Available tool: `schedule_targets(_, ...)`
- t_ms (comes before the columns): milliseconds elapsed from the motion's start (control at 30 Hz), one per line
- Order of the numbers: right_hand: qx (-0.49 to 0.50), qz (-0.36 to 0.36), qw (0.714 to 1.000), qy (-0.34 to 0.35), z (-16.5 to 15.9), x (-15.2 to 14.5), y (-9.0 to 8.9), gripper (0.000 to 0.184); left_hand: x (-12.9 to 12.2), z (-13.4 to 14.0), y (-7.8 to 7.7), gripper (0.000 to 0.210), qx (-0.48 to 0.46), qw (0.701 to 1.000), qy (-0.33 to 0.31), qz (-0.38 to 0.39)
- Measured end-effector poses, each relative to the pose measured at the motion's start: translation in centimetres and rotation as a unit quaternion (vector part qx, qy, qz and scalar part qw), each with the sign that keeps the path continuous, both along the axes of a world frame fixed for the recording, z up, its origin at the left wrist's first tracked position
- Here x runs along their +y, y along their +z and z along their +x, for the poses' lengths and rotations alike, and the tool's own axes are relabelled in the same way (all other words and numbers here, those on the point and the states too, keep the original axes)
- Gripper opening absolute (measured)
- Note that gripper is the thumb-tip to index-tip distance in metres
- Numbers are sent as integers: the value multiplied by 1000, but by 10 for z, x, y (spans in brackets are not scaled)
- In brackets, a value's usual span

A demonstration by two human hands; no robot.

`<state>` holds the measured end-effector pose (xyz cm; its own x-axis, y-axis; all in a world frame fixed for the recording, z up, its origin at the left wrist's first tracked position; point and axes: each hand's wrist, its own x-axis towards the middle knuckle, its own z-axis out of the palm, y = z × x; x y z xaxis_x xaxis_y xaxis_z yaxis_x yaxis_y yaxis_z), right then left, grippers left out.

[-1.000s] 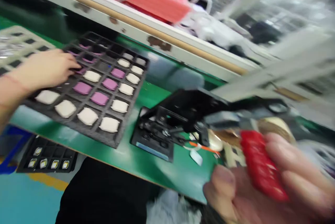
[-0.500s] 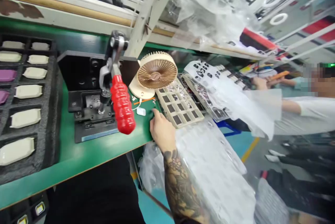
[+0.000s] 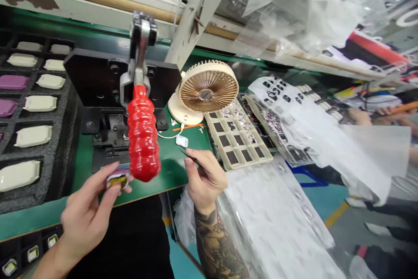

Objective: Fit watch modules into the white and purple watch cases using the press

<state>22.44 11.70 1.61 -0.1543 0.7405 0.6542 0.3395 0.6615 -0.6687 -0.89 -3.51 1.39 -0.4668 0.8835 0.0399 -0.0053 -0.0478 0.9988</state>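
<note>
My left hand (image 3: 86, 216) is closed on a small purple-shelled part (image 3: 117, 179), whose yellow and dark inside faces up between thumb and fingers. That part is just left of the red handle (image 3: 143, 135) of a toggle clamp on a black metal fixture (image 3: 88, 78). At the bench edge, my right hand (image 3: 207, 179) pinches dark, thin tweezers (image 3: 187, 153). Their tip points toward a small white rectangular piece (image 3: 182, 141) lying on the green bench top (image 3: 170, 161).
A foam tray (image 3: 62, 139) with cream and purple shells is on the left. A beige fan (image 3: 209, 89) stands behind a compartment box (image 3: 241, 150) of small parts. White sheeting (image 3: 271, 213) lies at right; another person's hand (image 3: 359, 115) is beyond. Below left sits a black tray (image 3: 22, 244).
My left hand has come into view, holding the purple-shelled part. My right hand has lifted from the bench top and now shows tweezers. The camera view has shifted.
</note>
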Motion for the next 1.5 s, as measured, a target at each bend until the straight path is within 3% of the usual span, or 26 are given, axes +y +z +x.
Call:
schedule_targets(133,-43,-54,998,-2,-7,1,-12,14,21,6,-1,40,-45,998,-54,6)
schedule_targets(267,54,-66,996,-1,-14,-15,-25,17,25,-1,-6,44,-51,997,-63,-18)
schedule_targets(400,136,-123,978,96,-40,-37,-27,24,22,1,-9,43,15,999,-50,-16)
schedule_targets(533,160,-88,972,148,-72,-47,-21,26,23,1,-7,43,30,998,-58,-12)
schedule_targets(667,152,-67,975,150,-82,-49,-24,23,23,1,-9,43,4,997,-71,-16)
schedule_targets(867,141,-117,975,122,-74,-50,-34,17,22,0,-9,45,-2,997,-76,-2)
schedule_targets(967,194,-212,948,137,-78,-48,-27,10,20,-3,-8,42,-17,995,-94,24)
schedule_targets(1067,243,-331,888,207,-82,-48,-14,12,19,-4,-8,40,-56,991,-114,51)
schedule_targets(1133,237,-343,874,251,-79,-51,-8,17,20,-4,-8,42,-80,990,-105,54)
schedule_targets(1200,215,-289,900,244,-71,-57,-8,12,21,-3,-7,44,-98,990,-83,51)
schedule_targets(1267,204,-205,938,189,-61,-61,-13,8,23,-1,-5,45,-114,990,-65,48)
schedule_targets(1333,205,-152,959,125,-55,-61,-20,13,24,1,-3,44,-125,989,-57,45)
schedule_targets(1400,205,-145,964,85,-54,-58,-25,13,24,2,-3,43,-126,990,-53,40)
schedule_targets(1500,208,-172,959,80,-62,-52,-29,11,24,1,-4,43,-120,991,-51,43)
